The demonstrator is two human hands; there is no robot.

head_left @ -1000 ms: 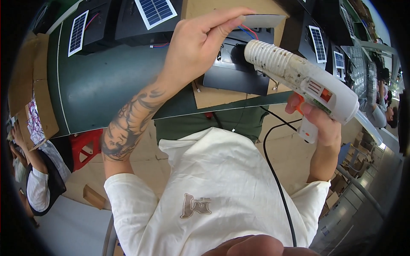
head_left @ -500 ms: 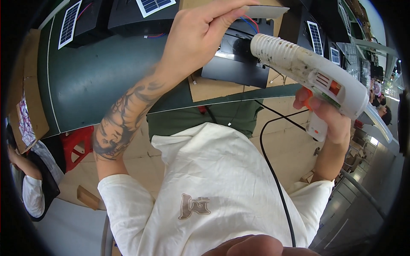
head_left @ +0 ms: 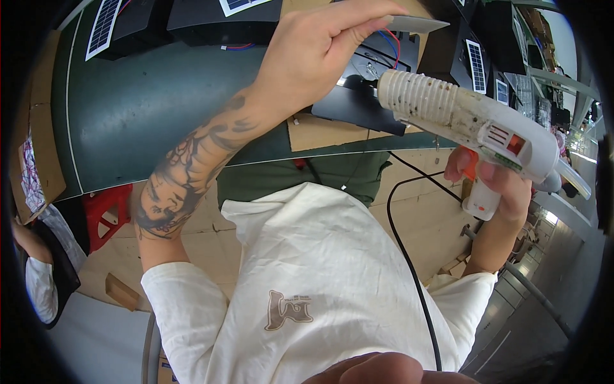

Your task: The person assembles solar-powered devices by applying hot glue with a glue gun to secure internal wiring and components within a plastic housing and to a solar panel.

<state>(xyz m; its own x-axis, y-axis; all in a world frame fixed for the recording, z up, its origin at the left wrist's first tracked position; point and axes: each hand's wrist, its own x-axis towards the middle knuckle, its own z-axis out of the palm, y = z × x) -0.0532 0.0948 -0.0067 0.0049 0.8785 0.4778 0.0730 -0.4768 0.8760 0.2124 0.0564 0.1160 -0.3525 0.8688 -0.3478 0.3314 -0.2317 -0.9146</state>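
My left hand (head_left: 313, 57) pinches the near edge of a thin grey panel (head_left: 419, 25), tilted so that its face hardly shows. Red and blue wires (head_left: 398, 50) run down beneath it to a black housing (head_left: 358, 105) on the table. A white, stained hot glue gun (head_left: 476, 118) is gripped in my right hand (head_left: 502, 182), fingers around its handle and by the orange trigger. Its nozzle points left, over the housing and below the panel; whether it touches anything I cannot tell. A translucent glue stick (head_left: 574, 180) sticks out of its back end.
Cardboard (head_left: 323, 133) lies under the housing on the dark green table (head_left: 147, 121). Black boxes with small solar panels (head_left: 476, 66) stand at the far left and right. A black cable (head_left: 409, 262) hangs in front of me. Someone sits at the left near a red stool (head_left: 105, 217).
My left hand and the panel have shifted slightly right. The glue gun has moved a little right and down with my right hand. The whole view has shifted slightly too.
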